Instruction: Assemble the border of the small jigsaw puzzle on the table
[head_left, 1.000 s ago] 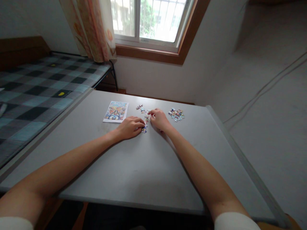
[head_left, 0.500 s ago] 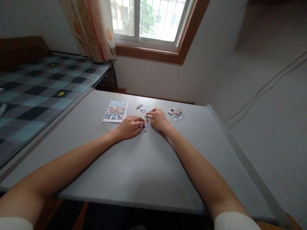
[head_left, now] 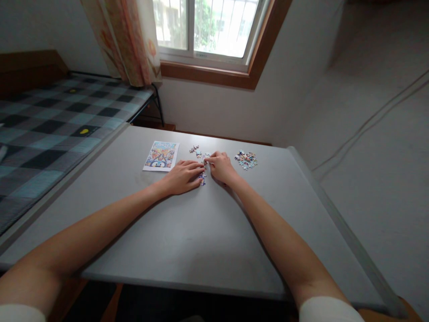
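Note:
On the grey table (head_left: 187, 232) both my hands meet at a small cluster of joined jigsaw pieces (head_left: 202, 177). My left hand (head_left: 182, 175) lies palm down, its fingers stretched flat onto the left side of the cluster. My right hand (head_left: 221, 167) is curled, fingertips pinched together at the cluster's far end; a piece between them is too small to make out. A few loose pieces (head_left: 195, 149) lie just beyond the hands. A heap of unsorted pieces (head_left: 246, 159) sits to the right of my right hand.
A colourful reference picture card (head_left: 161, 156) lies left of the hands. A bed with a checked cover (head_left: 50, 129) runs along the table's left edge. Wall, window (head_left: 208, 27) and curtain (head_left: 127, 40) stand behind the table.
My left hand's fingers have stretched forward and flattened over the joined pieces. My right hand has shifted slightly left toward them. The view has shifted a little.

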A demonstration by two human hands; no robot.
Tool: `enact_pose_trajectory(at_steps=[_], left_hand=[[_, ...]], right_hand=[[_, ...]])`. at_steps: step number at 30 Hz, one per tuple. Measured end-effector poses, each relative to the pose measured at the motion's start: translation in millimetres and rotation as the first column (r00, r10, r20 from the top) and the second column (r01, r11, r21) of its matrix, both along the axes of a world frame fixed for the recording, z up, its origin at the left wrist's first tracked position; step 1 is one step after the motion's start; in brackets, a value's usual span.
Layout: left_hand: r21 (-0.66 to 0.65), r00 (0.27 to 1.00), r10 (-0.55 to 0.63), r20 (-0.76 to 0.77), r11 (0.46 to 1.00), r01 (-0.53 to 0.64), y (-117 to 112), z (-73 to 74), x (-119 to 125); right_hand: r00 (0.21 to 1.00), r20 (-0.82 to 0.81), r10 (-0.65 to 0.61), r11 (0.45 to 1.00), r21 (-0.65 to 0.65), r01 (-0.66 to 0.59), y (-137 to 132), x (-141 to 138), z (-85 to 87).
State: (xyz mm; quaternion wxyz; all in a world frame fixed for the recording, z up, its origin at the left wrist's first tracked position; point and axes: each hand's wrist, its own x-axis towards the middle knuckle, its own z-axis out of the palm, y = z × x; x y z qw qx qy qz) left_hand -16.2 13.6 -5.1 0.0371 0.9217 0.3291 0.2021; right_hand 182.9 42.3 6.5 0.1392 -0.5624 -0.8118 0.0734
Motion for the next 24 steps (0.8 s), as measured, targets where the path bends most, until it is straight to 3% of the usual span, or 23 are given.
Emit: enact_pose_trajectory(at_steps=[12, 24], left_hand=[[0.002, 0.999, -0.014, 0.045, 1.0, 0.014, 0.1, -1.0, 0.3], [0.003, 1.0, 0.023, -0.021, 1.0, -0.023, 1.2, -0.6, 1.9]], right_hand=[[0.991, -0.027, 0.131, 0.99, 0.05, -0.129, 1.6, 3.1, -2.6], [0.993, -0.019, 0.12, 0.992, 0.051, -0.119, -1.8, 0.5, 1.8]])
